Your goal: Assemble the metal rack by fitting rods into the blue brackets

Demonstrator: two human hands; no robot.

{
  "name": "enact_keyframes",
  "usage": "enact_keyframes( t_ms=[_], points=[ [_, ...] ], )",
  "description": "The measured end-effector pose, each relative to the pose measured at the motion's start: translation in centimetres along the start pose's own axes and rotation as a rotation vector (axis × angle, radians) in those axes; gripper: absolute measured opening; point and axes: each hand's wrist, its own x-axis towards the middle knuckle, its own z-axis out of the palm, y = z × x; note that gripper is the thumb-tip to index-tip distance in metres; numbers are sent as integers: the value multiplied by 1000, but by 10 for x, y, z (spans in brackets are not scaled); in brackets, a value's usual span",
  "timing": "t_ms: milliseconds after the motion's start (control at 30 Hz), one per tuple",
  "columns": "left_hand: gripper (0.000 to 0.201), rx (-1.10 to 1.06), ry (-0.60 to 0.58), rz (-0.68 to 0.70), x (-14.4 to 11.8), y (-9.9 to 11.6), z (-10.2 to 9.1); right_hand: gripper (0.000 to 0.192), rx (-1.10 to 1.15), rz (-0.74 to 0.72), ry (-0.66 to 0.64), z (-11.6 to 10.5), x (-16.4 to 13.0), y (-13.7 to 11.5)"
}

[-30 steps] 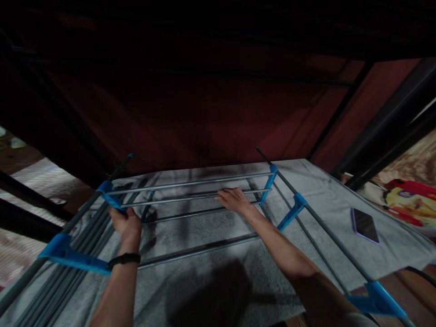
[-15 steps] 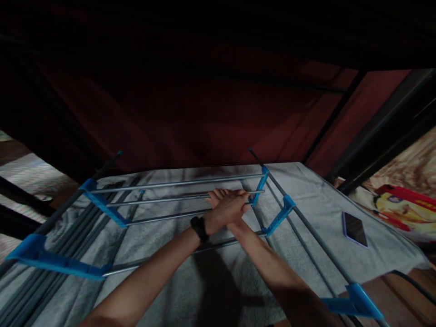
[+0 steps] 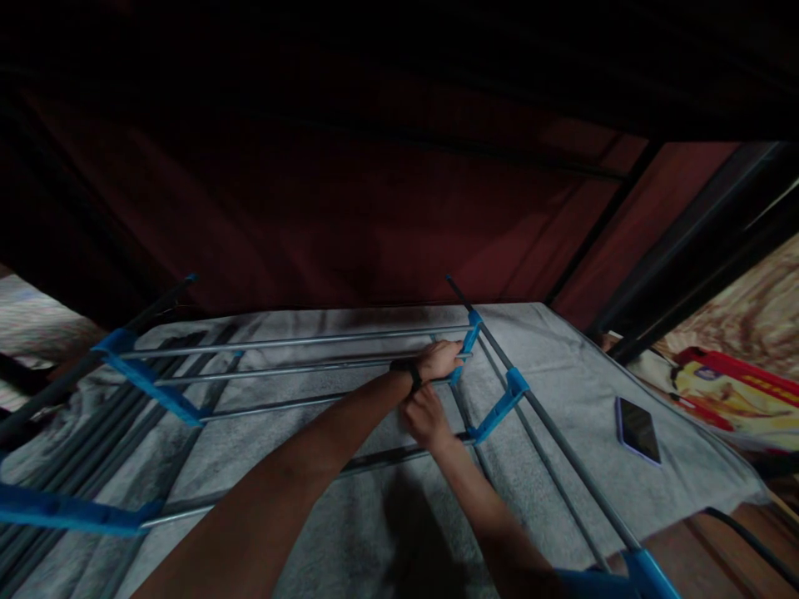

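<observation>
A rack frame of grey tubes, thin metal rods and blue plastic brackets lies on a grey cloth. My left hand, with a black watch on its wrist, is closed at the far right blue bracket, where the rod ends meet it. Just below and nearer to me, my right hand is curled round the third rod, partly under the left wrist. Its fingertips are hidden.
Several loose grey tubes lie in a bundle at the left. A phone rests on the grey cloth at the right, near a red and yellow package. A dark red curtain hangs behind.
My left hand has shifted right, from lying over the right hand onto the far right bracket. The right hand has drawn back a little toward me. The view has moved slightly.
</observation>
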Motion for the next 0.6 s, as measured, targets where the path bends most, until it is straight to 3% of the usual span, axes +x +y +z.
enact_keyframes(
  t_ms=[133,267,333,433,500,600],
  points=[
    [27,42,-62,51,23,1,-10,40,216,480,551,-13,-30,45],
    [31,78,-47,76,19,2,-8,48,377,673,897,-35,-4,69],
    [31,93,-48,64,16,3,-6,45,451,681,924,-47,17,75],
    [31,111,-56,37,16,5,-6,35,485,556,760,-59,39,82],
    [32,109,-55,27,16,6,-5,34,488,509,693,-61,45,86],
    [35,100,-44,25,16,7,-6,39,491,519,704,-60,46,91]
  ],
)
